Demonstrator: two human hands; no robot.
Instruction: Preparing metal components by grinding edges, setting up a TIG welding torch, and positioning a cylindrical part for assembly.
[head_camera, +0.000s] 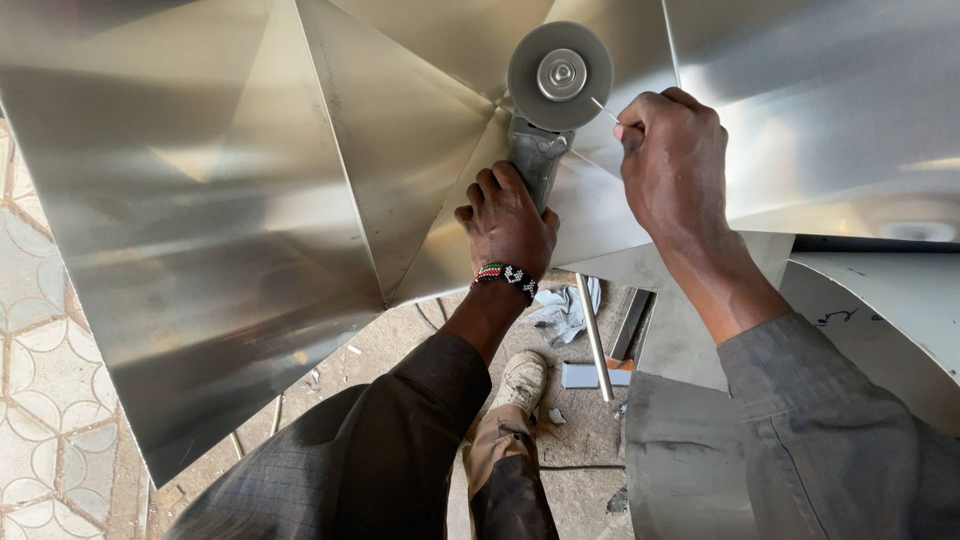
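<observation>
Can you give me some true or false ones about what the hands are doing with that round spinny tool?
1. The left hand grips the angle grinder by its body. True.
2. The grinder's disc is square. False: it is round.
3. The right hand pinches a thin rod beside the disc. True.
4. The folded metal sheet is painted red. False: it is bare and silvery.
5. The beaded bracelet is on the right wrist. False: it is on the left wrist.
</observation>
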